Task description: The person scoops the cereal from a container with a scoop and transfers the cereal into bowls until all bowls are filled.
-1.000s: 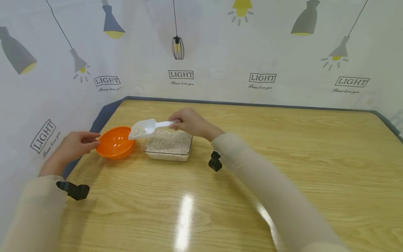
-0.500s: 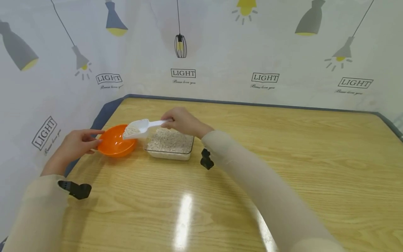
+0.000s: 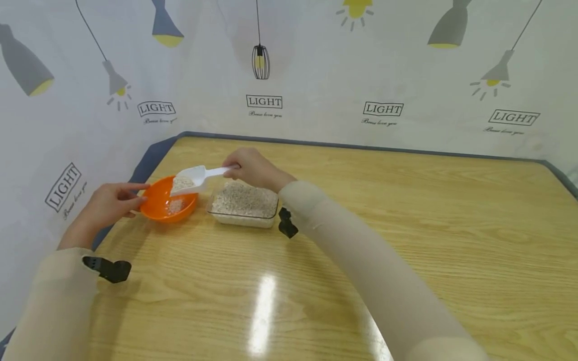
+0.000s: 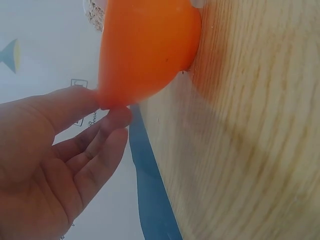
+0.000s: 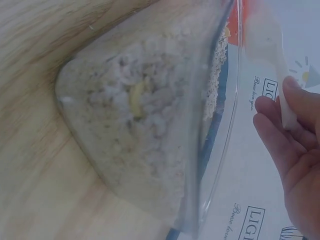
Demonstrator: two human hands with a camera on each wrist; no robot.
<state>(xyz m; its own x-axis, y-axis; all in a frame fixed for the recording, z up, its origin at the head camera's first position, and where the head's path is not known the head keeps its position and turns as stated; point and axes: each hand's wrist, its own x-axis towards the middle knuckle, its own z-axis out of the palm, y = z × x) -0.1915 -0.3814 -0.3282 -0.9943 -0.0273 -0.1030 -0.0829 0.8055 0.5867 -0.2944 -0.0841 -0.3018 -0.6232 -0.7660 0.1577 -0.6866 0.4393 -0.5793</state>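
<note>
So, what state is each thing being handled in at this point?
Box: lidless, well filled with flakes.
Scoop: held over the bowl, flakes in its front part.
Bowl: open side up, some flakes in it or falling into it; can't tell which.
Flakes: loose.
Left grip: holding the bowl's rim.
Right grip: holding the scoop's handle.

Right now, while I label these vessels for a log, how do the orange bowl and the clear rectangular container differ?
The orange bowl is round and coloured; the clear rectangular container has corners and see-through walls. The bowl shows a small patch of pale flakes, while the container holds a much broader bed of them. The left hand pinches the bowl's rim; neither hand holds the container. Both stand on the wooden table.
</note>
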